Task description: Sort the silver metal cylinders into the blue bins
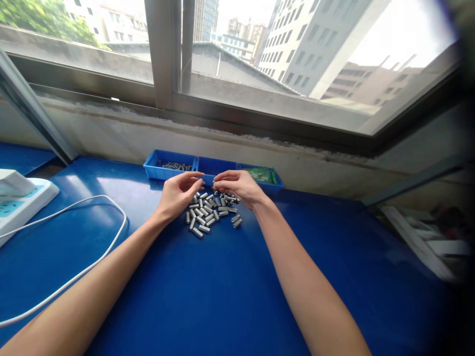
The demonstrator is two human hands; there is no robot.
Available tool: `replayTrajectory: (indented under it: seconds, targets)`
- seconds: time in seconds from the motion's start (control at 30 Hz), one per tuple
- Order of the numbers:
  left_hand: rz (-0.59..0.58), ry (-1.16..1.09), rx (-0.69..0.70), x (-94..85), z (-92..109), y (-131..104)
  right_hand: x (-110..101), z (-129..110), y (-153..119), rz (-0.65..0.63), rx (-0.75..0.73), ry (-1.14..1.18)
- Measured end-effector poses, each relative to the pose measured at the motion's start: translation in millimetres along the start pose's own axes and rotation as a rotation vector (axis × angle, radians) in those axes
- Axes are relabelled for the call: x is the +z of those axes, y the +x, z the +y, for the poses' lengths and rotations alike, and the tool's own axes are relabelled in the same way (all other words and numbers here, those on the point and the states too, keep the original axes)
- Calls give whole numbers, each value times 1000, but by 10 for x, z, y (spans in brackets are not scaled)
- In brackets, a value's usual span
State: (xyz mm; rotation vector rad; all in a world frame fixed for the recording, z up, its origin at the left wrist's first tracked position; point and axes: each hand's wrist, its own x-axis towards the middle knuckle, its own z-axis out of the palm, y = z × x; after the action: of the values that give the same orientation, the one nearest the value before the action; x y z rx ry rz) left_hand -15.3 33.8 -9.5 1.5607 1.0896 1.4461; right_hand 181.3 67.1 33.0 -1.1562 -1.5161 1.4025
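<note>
Several small grey metal pieces (204, 214) lie in a loose heap on the blue table (208, 296). Over the heap's left back edge is my left hand (181, 192), thumb and forefinger close together; whether anything sits between the tips is too small to tell. My right hand (237, 186) is above the heap's back right part, its fingers pinched on a small metal piece (214, 187). The two hands face each other, a small gap apart. Just behind them stands a row of blue bins (217, 167).
The left bin holds small metal parts (174, 166), the right one green packets (261, 174). A white power strip (27, 203) with a looping white cable (107, 252) lies at the left. Behind the bins are a wall and window. Blurred items stand at the far right.
</note>
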Motion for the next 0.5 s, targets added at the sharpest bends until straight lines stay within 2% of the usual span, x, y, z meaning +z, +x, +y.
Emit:
replayTrajectory:
  seconds: [0.13,0.37,0.5]
  targets:
    - [-59,-10,2,20,38,-29,3,6,7,22,24,77]
    - [-97,-49,-27,48,25,-36,45,-15,-3,-49,-14,22]
    - [-88,-69,-33,36,-8,-26,103,-26,-8,-42,-60,-17]
